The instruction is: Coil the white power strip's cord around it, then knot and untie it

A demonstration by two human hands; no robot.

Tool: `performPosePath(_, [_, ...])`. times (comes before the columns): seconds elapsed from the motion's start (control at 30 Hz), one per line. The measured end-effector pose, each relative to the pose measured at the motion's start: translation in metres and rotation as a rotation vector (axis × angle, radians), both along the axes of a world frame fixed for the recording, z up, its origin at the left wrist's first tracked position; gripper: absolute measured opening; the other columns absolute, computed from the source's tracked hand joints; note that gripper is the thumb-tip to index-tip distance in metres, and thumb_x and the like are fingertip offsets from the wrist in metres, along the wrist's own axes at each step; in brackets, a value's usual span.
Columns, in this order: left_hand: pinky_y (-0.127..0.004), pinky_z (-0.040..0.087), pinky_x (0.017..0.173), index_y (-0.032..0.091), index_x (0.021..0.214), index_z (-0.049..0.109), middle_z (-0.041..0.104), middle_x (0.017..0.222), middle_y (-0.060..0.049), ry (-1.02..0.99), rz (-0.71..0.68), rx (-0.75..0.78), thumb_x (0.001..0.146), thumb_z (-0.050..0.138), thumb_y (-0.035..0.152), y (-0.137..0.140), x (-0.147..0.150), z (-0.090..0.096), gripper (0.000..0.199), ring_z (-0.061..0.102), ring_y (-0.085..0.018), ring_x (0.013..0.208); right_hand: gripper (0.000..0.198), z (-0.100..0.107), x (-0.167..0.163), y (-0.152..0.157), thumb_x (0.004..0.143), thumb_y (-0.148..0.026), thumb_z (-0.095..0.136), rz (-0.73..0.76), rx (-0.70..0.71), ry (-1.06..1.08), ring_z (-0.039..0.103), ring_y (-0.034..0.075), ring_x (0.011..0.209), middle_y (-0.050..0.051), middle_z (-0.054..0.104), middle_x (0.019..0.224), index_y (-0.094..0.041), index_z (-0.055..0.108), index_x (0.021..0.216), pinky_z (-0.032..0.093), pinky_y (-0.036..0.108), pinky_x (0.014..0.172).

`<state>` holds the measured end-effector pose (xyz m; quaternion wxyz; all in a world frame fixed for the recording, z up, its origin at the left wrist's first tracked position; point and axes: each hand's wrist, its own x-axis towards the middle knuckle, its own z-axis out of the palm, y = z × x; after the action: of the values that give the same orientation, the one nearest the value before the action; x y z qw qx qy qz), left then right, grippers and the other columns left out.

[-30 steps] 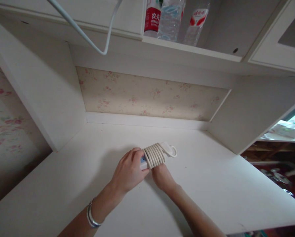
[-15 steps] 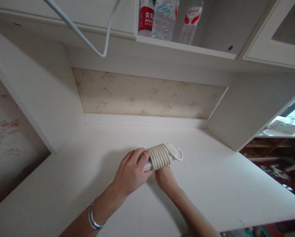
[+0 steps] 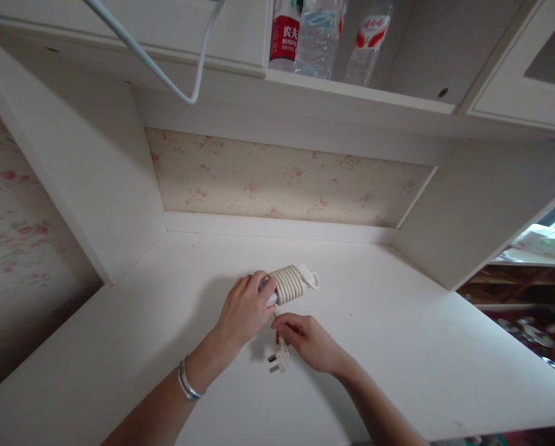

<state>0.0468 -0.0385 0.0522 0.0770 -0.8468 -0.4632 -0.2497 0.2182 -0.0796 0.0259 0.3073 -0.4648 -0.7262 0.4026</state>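
My left hand (image 3: pixel 248 305) is closed around one end of a white power strip (image 3: pixel 269 299), whose body is mostly hidden. Several tight turns of its cream cord (image 3: pixel 289 285) wrap the strip, and a small loop of cord sticks out at the far right end. My right hand (image 3: pixel 312 339) pinches the free end of the cord just below the coil. From those fingers hangs the plug (image 3: pixel 279 358), its metal pins pointing left. A silver bangle (image 3: pixel 187 380) circles my left wrist.
Below my hands lies a white tabletop (image 3: pixel 398 347), with side panels left and right. Overhead, a cabinet shelf (image 3: pixel 361 91) holds several plastic bottles (image 3: pixel 318 37). A pale bent rod or cable (image 3: pixel 166 87) hangs at upper left. Floral wallpaper (image 3: pixel 277 179) covers the back.
My right hand has come from beneath the coil down toward me, drawing out the cord's end so the plug now shows. The wrapped strip has shifted slightly left.
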Motion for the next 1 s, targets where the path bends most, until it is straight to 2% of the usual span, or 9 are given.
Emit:
performPosePath(0.1, [-0.037, 0.041, 0.089, 0.021, 0.109, 0.049, 0.051, 0.114, -0.007, 0.036, 0.018, -0.015, 0.072, 0.061, 0.014, 0.000, 0.002, -0.007, 0.040, 0.051, -0.023, 0.100, 0.024, 0.001, 0.000, 0.001, 0.084, -0.022, 0.042, 0.021, -0.111, 0.136, 0.055, 0.013, 0.069, 0.001, 0.063, 0.074, -0.017, 0.065, 0.080, 0.040, 0.023, 0.065])
performPosePath(0.2, [-0.038, 0.041, 0.087, 0.019, 0.106, 0.048, 0.052, 0.109, -0.007, 0.080, 0.023, -0.022, 0.073, 0.060, 0.014, 0.001, 0.003, -0.014, 0.035, 0.049, -0.024, 0.099, 0.027, -0.007, 0.002, 0.004, 0.077, -0.016, 0.040, 0.047, -0.243, 0.286, 0.058, 0.016, 0.073, 0.004, 0.065, 0.077, -0.014, 0.067, 0.079, 0.043, 0.027, 0.071])
performPosePath(0.33, [-0.037, 0.042, 0.082, 0.019, 0.103, 0.049, 0.053, 0.101, -0.007, 0.143, 0.025, -0.038, 0.079, 0.054, 0.013, 0.003, 0.002, -0.029, 0.025, 0.049, -0.023, 0.095, 0.020, -0.025, 0.005, 0.007, 0.074, -0.019, 0.050, 0.089, -0.292, 0.361, 0.059, 0.016, 0.074, 0.005, 0.066, 0.081, -0.014, 0.066, 0.083, 0.044, 0.028, 0.069])
performPosePath(0.43, [-0.035, 0.042, 0.080, 0.019, 0.102, 0.050, 0.052, 0.099, -0.007, 0.177, 0.045, -0.047, 0.082, 0.050, 0.011, 0.002, 0.001, -0.041, 0.022, 0.049, -0.022, 0.093, 0.018, -0.031, 0.007, 0.007, 0.073, -0.025, 0.062, 0.114, -0.244, 0.359, 0.058, 0.016, 0.077, 0.004, 0.066, 0.086, -0.016, 0.064, 0.088, 0.043, 0.027, 0.070])
performPosePath(0.53, [-0.035, 0.042, 0.077, 0.019, 0.102, 0.050, 0.052, 0.097, -0.007, 0.204, 0.099, -0.031, 0.083, 0.050, 0.010, 0.000, 0.003, -0.048, 0.021, 0.049, -0.022, 0.091, 0.018, -0.029, 0.006, 0.006, 0.076, -0.029, 0.062, 0.076, -0.138, 0.312, 0.056, 0.015, 0.078, 0.003, 0.064, 0.085, -0.016, 0.063, 0.088, 0.042, 0.027, 0.073])
performPosePath(0.73, [-0.036, 0.042, 0.074, 0.018, 0.110, 0.050, 0.052, 0.098, -0.009, 0.248, 0.111, 0.024, 0.083, 0.051, 0.012, -0.010, 0.014, -0.057, 0.028, 0.049, -0.023, 0.088, 0.026, -0.039, 0.007, 0.012, 0.083, -0.037, 0.052, -0.169, 0.037, 0.125, 0.047, 0.011, 0.063, -0.001, 0.055, 0.066, -0.015, 0.060, 0.072, 0.036, 0.022, 0.059])
performPosePath(0.83, [-0.037, 0.043, 0.073, 0.016, 0.113, 0.051, 0.053, 0.099, -0.010, 0.245, 0.116, 0.035, 0.084, 0.049, 0.015, -0.019, 0.021, -0.060, 0.029, 0.050, -0.024, 0.086, 0.030, -0.047, 0.009, 0.017, 0.083, -0.041, 0.051, -0.291, 0.073, 0.149, 0.044, 0.011, 0.059, -0.002, 0.051, 0.061, -0.015, 0.059, 0.072, 0.034, 0.022, 0.056])
performPosePath(1.0, [-0.038, 0.044, 0.073, 0.015, 0.111, 0.054, 0.055, 0.103, -0.011, 0.152, 0.063, -0.007, 0.088, 0.048, 0.029, -0.031, 0.028, -0.060, 0.028, 0.051, -0.024, 0.087, 0.034, -0.051, 0.009, 0.018, 0.080, -0.048, 0.054, -0.388, 0.069, 0.258, 0.050, 0.013, 0.062, 0.001, 0.058, 0.068, -0.015, 0.063, 0.080, 0.039, 0.023, 0.057])
